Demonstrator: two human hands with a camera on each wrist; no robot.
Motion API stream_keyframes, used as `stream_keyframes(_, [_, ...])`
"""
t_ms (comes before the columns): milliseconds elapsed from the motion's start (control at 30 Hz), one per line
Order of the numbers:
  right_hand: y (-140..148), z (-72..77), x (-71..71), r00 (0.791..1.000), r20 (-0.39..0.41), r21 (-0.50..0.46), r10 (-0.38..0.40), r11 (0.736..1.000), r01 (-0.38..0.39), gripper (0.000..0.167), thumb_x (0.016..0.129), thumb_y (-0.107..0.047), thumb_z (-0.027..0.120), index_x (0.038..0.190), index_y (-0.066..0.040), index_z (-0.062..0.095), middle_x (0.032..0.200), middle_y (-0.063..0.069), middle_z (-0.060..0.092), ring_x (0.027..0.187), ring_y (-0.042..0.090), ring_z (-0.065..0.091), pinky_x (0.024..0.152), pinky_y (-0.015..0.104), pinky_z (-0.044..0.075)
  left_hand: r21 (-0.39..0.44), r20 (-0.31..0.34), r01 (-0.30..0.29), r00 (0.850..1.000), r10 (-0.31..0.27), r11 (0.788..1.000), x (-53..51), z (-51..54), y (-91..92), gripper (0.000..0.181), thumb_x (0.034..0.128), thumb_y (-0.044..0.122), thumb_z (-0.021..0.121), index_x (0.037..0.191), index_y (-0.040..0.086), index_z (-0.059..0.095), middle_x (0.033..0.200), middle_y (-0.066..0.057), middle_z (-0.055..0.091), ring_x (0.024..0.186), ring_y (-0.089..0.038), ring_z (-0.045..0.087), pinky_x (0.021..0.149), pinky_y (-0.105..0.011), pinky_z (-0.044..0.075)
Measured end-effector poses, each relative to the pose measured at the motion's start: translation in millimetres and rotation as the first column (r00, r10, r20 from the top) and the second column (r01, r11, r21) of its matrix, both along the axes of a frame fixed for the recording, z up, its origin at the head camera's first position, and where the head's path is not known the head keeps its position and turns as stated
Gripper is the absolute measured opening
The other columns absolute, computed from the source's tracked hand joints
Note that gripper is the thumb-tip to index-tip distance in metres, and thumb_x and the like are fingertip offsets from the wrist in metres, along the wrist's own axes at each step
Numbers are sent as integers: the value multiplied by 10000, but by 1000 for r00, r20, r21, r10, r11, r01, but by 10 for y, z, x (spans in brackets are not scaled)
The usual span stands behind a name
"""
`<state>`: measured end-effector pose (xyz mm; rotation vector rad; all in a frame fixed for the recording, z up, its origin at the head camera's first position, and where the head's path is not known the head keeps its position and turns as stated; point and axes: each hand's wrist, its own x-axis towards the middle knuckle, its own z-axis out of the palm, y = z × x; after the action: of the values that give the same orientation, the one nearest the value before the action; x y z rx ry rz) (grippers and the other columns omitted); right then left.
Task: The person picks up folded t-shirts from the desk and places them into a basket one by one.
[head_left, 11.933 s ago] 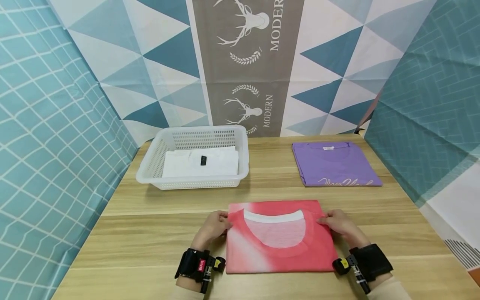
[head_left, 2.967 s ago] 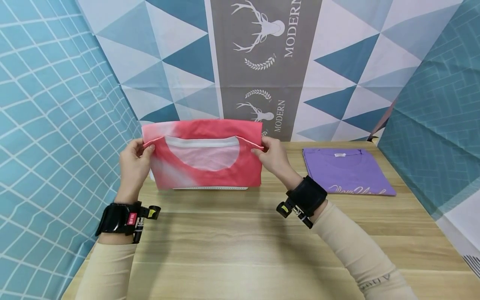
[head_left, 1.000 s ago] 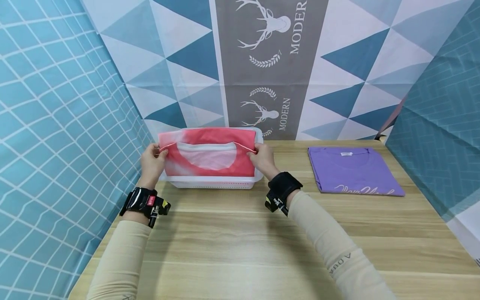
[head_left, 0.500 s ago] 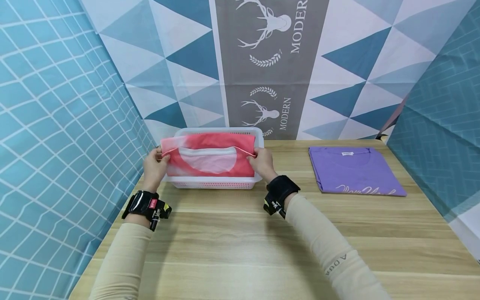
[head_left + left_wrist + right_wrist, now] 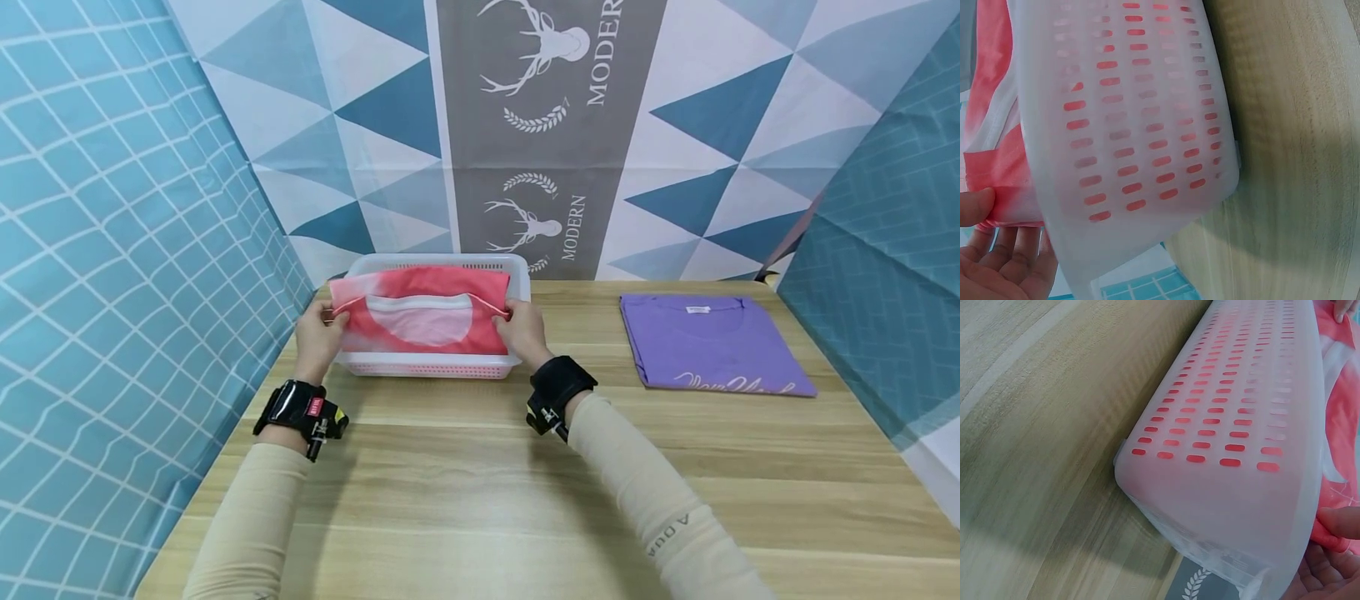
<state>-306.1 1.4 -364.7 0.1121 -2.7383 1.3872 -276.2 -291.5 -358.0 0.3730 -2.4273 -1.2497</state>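
A folded red and pink T-shirt (image 5: 427, 321) with a white neckband lies mostly inside a white perforated plastic basket (image 5: 435, 360). My left hand (image 5: 318, 333) pinches the shirt's left edge between thumb and fingers, at the basket's left rim. On the other side my right hand (image 5: 523, 332) pinches the right edge in the same way. Both wrist views show red cloth through the slots of the basket wall (image 5: 1141, 125). In the right wrist view the thumb (image 5: 1342, 522) presses on the shirt's corner. Whatever lies under the shirt is hidden.
A folded purple T-shirt (image 5: 712, 346) with pale lettering lies at the right of the wooden table (image 5: 465, 492). A patterned cloth backdrop (image 5: 540, 150) hangs behind the table, and a blue grid-patterned cloth (image 5: 112, 250) runs along the left side.
Both hands carried the red shirt from the table's front to the back left and lowered it into the basket. Over the last second it has sunk slightly. The white folded garment there is now covered.
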Motion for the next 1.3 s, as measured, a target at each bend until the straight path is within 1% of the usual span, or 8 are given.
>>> stream_keyframes(233, [-31,-45,-10,1000,-3,48,17,999,-17,231,930,-113,603,1124,5,644,1022,175,693,880,252,619,722,274,524,-4,-27,2,1000,-3,1000,-87,-157,82,287,947,53,539,1191,-97,537,1181,-325,614,1077,-386,608,648,21,292])
stream_keyframes(333, [-41,-67,-17,1000,-11,60,17,998,-16,254,931,-89,575,1155,19,628,1048,180,695,947,283,642,799,333,552,-17,-31,-10,999,10,1000,-113,-227,123,291,947,56,534,1211,-67,545,1166,-302,641,1049,-367,628,662,-17,339])
stream_keyframes(400, [-49,-77,-14,1000,-16,60,14,998,-13,262,929,-72,556,1163,27,622,1052,182,697,968,292,651,825,354,552,-34,-22,-19,1000,19,999,-113,-251,142,308,948,65,534,1235,-46,546,1161,-276,653,1050,-349,632,702,-79,384])
stream_keyframes(533, [-56,-93,-8,1000,-25,57,13,998,-12,284,927,-60,538,1186,32,611,1076,183,699,999,285,661,861,366,547,-65,-2,-25,1000,25,998,-104,-275,145,336,945,86,534,1261,-29,539,1168,-253,658,1073,-347,630,828,-288,490])
stream_keyframes(600, [-58,-102,-4,1000,-22,51,20,999,-19,292,930,-61,535,1197,36,604,1081,187,696,997,287,662,859,367,549,-78,7,-20,1000,20,997,-98,-280,143,341,948,92,531,1265,-34,536,1177,-261,651,1091,-361,623,904,-392,501])
stream_keyframes(700, [-59,-121,2,999,-19,50,30,998,-29,295,932,-63,536,1204,31,600,1081,185,697,980,286,669,841,360,553,-97,35,-3,999,7,995,-84,-275,142,351,957,103,524,1278,-39,524,1201,-271,637,1123,-378,609,965,-463,486])
stream_keyframes(967, [-53,-143,20,999,-33,41,38,998,-37,278,922,-53,540,1183,13,610,1073,179,700,977,284,670,846,360,549,-150,111,45,993,-28,988,-74,-259,144,380,977,143,493,1307,-46,503,1276,-259,595,1189,-385,567,1040,-476,437])
stream_keyframes(1300, [-53,-150,27,998,-38,-11,54,998,-55,270,921,-46,547,1171,29,614,1080,191,687,1006,289,651,852,358,549,-136,95,63,994,-50,989,-66,-271,141,374,978,131,482,1316,-26,515,1295,-239,596,1199,-366,568,1045,-475,428])
